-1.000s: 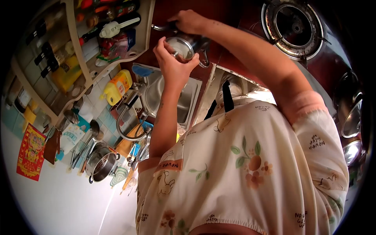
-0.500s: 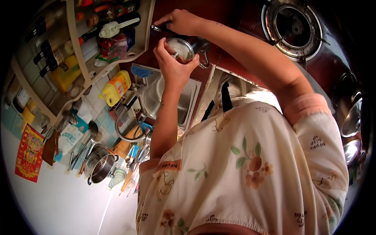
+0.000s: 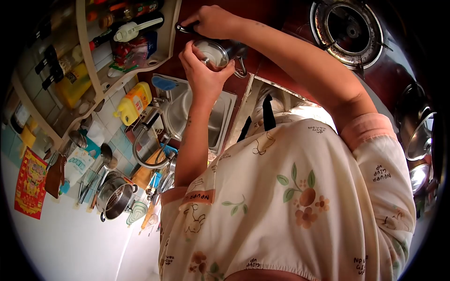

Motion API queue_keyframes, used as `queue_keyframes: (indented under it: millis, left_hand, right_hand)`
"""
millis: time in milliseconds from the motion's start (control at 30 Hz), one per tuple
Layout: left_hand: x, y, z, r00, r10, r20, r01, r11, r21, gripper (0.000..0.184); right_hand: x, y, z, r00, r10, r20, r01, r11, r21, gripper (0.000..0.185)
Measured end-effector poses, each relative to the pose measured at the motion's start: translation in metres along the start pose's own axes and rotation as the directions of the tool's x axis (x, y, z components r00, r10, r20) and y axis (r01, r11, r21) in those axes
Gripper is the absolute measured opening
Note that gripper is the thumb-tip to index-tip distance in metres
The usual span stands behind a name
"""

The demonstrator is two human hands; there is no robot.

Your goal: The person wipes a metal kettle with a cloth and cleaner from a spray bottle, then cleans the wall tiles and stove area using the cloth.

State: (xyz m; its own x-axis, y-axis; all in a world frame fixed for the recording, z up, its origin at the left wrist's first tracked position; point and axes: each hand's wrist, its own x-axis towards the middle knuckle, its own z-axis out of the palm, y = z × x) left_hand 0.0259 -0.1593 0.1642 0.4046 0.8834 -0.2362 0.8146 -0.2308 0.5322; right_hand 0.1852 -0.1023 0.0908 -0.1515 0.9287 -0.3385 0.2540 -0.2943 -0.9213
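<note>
Over the dark red counter, my left hand [image 3: 206, 72] curls around a small steel pot [image 3: 230, 47], its thumb and fingers on opposite sides of the round top. That top has a shiny rim and looks like a lid [image 3: 216, 52] with a small metal knob. A looped metal handle [image 3: 242, 70] sticks out at the pot's near right. My right hand [image 3: 213, 22] is just beyond, closed over a dark handle [image 3: 185, 29] with a metallic tip, index finger stretched along it. The palm hides most of that handle.
A steel sink [image 3: 222, 119] lies nearer my body, a yellow jug [image 3: 133, 103] beside it. The gas burner [image 3: 347, 35] is at the right. A shelf [image 3: 96, 56] with bottles stands left; below it are hanging ladles and a steel pot [image 3: 115, 199].
The whole view has shifted slightly, so my hands and the pot appear a little higher and further left. Both hands keep the same hold.
</note>
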Motion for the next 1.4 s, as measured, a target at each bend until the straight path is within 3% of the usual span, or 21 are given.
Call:
queue_keyframes:
  millis: [133, 200, 233, 267, 333, 400, 433, 567, 633, 667, 733, 767, 800, 900, 967, 1067, 1167, 1200, 1333, 1400]
  left_hand:
    - [0.0, 0.003, -0.003, 0.999, -0.035, 0.008, 0.035, 0.999, -0.004, 0.099]
    - [0.0, -0.001, 0.0, 1.0, -0.025, -0.004, 0.025, 1.0, 0.007, 0.099]
    - [0.001, -0.003, 0.0, 1.0, 0.012, -0.008, -0.012, 1.0, 0.018, 0.098]
    - [0.0, -0.005, -0.001, 0.999, 0.048, -0.011, -0.047, 0.998, 0.032, 0.098]
    - [0.0, -0.002, -0.003, 1.0, 0.002, -0.007, -0.002, 1.0, 0.005, 0.098]
    - [0.0, 0.0, -0.002, 1.0, 0.026, -0.016, -0.025, 0.999, 0.022, 0.098]
    - [0.0, 0.0, 0.0, 1.0, 0.021, -0.017, -0.021, 1.0, 0.017, 0.098]
    - [-0.001, -0.006, -0.001, 0.999, 0.023, -0.024, -0.024, 0.999, -0.048, 0.1]
    - [-0.001, -0.007, 0.0, 0.998, 0.059, -0.028, -0.059, 0.998, 0.015, 0.1]
    - [-0.001, -0.008, 0.001, 0.998, 0.056, -0.028, -0.056, 0.998, 0.014, 0.1]
    - [-0.001, -0.011, -0.001, 0.997, 0.069, -0.042, -0.068, 0.997, 0.027, 0.1]
    - [-0.001, -0.011, -0.002, 0.997, 0.069, -0.045, -0.067, 0.997, 0.03, 0.1]
    - [-0.001, -0.008, -0.002, 0.999, 0.042, -0.034, -0.042, 0.999, 0.009, 0.1]
    - [0.002, -0.011, 0.001, 0.997, 0.065, -0.045, -0.065, 0.998, 0.005, 0.099]
    - [0.0, -0.011, 0.001, 0.992, 0.112, -0.063, -0.11, 0.993, 0.029, 0.099]
    - [0.002, -0.005, 0.001, 0.998, 0.06, -0.034, -0.059, 0.998, 0.033, 0.099]
    - [-0.001, -0.006, 0.001, 1.0, 0.007, -0.018, -0.007, 1.0, 0.007, 0.099]
    - [0.0, -0.007, 0.001, 1.0, 0.012, -0.018, -0.012, 1.0, 0.018, 0.099]
    - [0.0, -0.003, 0.0, 0.998, 0.06, -0.03, -0.059, 0.998, 0.038, 0.099]
    - [0.002, -0.006, 0.001, 0.997, 0.067, -0.038, -0.066, 0.997, 0.034, 0.099]
  right_hand:
    - [-0.001, -0.002, 0.005, 0.985, -0.107, -0.139, 0.108, 0.994, 0.001, 0.04]
    - [-0.007, 0.003, 0.006, 0.982, -0.066, -0.175, 0.095, 0.982, 0.162, 0.035]
    - [-0.006, 0.003, 0.001, 0.958, -0.092, -0.273, 0.163, 0.955, 0.248, 0.017]
    - [-0.004, 0.004, -0.004, 0.98, -0.047, -0.193, 0.107, 0.944, 0.312, 0.025]
    - [-0.009, 0.0, -0.012, 0.995, -0.019, -0.098, 0.044, 0.965, 0.258, 0.027]
    - [-0.004, 0.005, 0.0, 0.978, -0.105, -0.178, 0.146, 0.961, 0.236, 0.034]
    - [0.002, 0.005, 0.005, 0.965, -0.162, -0.208, 0.194, 0.971, 0.141, 0.041]
    - [0.019, 0.005, 0.022, 0.93, -0.271, -0.248, 0.294, 0.954, 0.059, 0.039]
    - [0.027, 0.008, 0.024, 0.897, -0.386, -0.216, 0.34, 0.914, -0.222, 0.037]
    - [0.03, 0.011, 0.022, 0.898, -0.385, -0.214, 0.34, 0.914, -0.221, 0.037]
    - [0.035, 0.015, 0.01, 0.935, -0.331, -0.132, 0.34, 0.938, 0.059, 0.034]
    - [0.037, 0.017, 0.004, 0.978, -0.205, -0.025, 0.206, 0.967, 0.151, 0.032]
    - [0.037, 0.019, 0.005, 0.978, -0.207, -0.025, 0.208, 0.966, 0.152, 0.032]
    - [0.032, 0.025, 0.006, 1.0, 0.014, -0.013, -0.01, 0.971, 0.238, 0.029]
    - [0.034, 0.051, 0.014, 0.999, 0.022, -0.026, -0.016, 0.98, 0.2, 0.028]
    - [0.029, 0.048, 0.011, 0.997, 0.025, -0.08, -0.015, 0.993, 0.118, 0.027]
    - [0.028, 0.023, 0.011, 0.965, -0.202, -0.167, 0.224, 0.966, 0.128, 0.032]
    - [0.028, 0.015, 0.012, 0.966, -0.2, -0.165, 0.223, 0.966, 0.133, 0.032]
    - [0.023, 0.008, 0.003, 0.991, -0.021, -0.13, 0.043, 0.984, 0.17, 0.031]
    - [0.037, 0.034, 0.012, 0.999, 0.038, -0.015, -0.03, 0.921, 0.388, 0.031]
